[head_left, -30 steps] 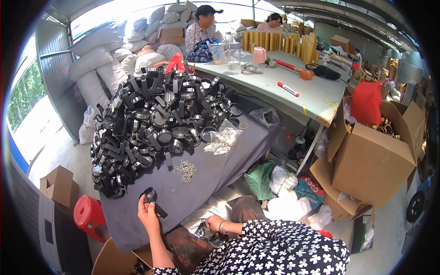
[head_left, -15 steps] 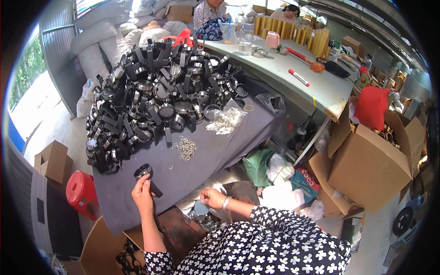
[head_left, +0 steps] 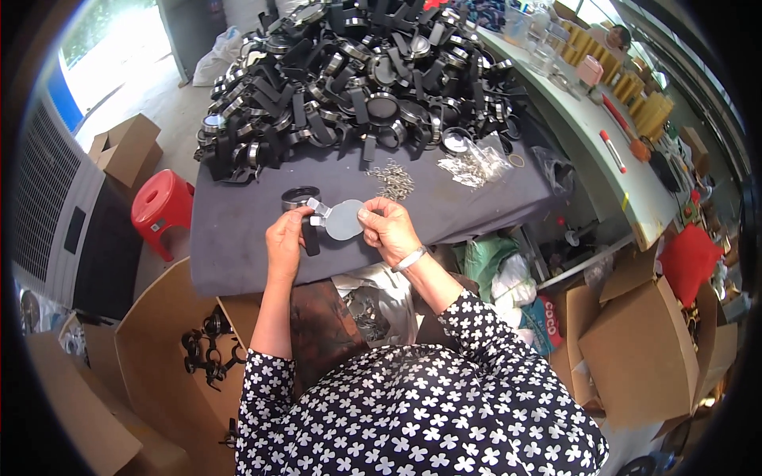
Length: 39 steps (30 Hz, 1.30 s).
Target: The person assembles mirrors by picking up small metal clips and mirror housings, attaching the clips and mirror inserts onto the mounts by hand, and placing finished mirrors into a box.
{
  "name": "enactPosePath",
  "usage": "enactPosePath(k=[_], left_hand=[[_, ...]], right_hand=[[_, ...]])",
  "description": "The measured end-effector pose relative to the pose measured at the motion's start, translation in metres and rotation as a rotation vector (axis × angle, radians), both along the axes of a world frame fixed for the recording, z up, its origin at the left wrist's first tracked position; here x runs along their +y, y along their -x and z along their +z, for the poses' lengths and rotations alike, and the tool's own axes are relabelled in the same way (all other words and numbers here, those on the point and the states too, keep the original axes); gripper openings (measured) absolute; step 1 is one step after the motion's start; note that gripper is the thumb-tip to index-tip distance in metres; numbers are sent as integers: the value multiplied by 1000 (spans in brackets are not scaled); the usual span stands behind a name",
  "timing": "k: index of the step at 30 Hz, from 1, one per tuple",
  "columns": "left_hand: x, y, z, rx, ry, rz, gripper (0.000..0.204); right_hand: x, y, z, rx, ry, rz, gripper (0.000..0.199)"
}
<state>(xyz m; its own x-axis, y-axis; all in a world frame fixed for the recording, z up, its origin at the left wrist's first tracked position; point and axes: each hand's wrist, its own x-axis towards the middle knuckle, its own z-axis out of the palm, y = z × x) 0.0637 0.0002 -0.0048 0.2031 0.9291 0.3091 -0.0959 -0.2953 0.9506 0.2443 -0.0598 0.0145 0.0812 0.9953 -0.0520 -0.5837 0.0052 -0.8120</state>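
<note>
My left hand (head_left: 284, 242) is closed on a black ring-shaped part (head_left: 302, 193) with a flat black handle (head_left: 311, 241) pointing toward me. My right hand (head_left: 390, 228) pinches the right edge of a round grey disc (head_left: 344, 220) between thumb and fingers. The disc's narrow clear-looking tab (head_left: 317, 208) reaches to my left fingertips, beside the ring. Whether the tab touches the ring I cannot tell. Beyond my hands, a large heap of similar black ring parts (head_left: 382, 109) covers the far half of the dark cloth-covered table (head_left: 230, 238).
Small metal pieces (head_left: 391, 181) lie in a pile, beside a clear bag with whitish pieces (head_left: 476, 165). A red stool (head_left: 161, 208) stands left. Cardboard boxes (head_left: 635, 349) are at right, and an open carton (head_left: 163, 349) with black parts at lower left. A long pale table (head_left: 587, 119) runs behind.
My right hand has risen from over my lap to beside my left hand, bringing the grey disc. The view has shifted, so the table sits higher in the picture.
</note>
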Motion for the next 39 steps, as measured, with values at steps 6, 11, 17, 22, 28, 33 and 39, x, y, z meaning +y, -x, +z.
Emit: enactPosePath(k=[6, 11, 17, 22, 28, 33, 39], left_hand=[[4, -5, 1, 24, -25, -18, 32], [4, -2, 8, 141, -91, 11, 26], [-10, -1, 10, -5, 88, -7, 27], [-5, -3, 9, -54, 109, -78, 30], [-1, -3, 11, 76, -12, 9, 33], [0, 10, 3, -22, 140, -24, 29], [-1, -2, 8, -9, 37, 15, 23]], right_hand=[[11, 1, 0, -83, 53, -74, 6], [21, 6, -4, -260, 115, -46, 5], [21, 15, -7, -362, 62, -66, 5], [22, 6, -5, -406, 49, -31, 6], [26, -7, -4, -407, 107, 209, 6], [28, 3, -2, -463, 105, 124, 6], [19, -10, -4, -361, 133, 47, 4]])
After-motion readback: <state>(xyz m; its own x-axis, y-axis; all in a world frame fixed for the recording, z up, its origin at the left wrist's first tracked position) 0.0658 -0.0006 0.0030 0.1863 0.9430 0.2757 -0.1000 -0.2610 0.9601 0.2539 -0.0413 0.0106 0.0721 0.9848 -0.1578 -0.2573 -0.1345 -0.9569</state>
